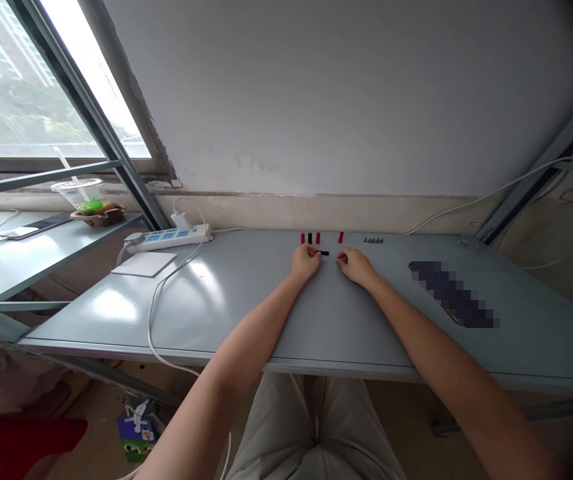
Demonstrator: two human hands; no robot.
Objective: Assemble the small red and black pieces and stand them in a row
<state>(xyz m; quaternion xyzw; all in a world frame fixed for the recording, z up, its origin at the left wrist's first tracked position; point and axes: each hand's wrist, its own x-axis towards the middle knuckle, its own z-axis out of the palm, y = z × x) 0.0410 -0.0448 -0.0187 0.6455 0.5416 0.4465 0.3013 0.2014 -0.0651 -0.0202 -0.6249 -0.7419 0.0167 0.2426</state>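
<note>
My left hand [307, 261] pinches a small black cylinder [323, 253], which sticks out to the right from the fingertips. A short gap to the right of it, my right hand [357, 265] is closed with thumb and fingertips together; what they hold, if anything, is too small to make out. Behind my left hand stand a red piece [303, 238], a black piece [309, 238] and a second red piece [318, 238] in a row. Another red piece [341, 237] is behind my right hand. Several small grey metal bits [373, 241] lie in a line farther right.
The grey table [246, 293] meets a wall at the back. At left are a white power strip [171, 238], a white flat square [145, 264] and a cable [155, 300] crossing the front edge. A blurred-out dark phone-like object [453, 293] lies at right.
</note>
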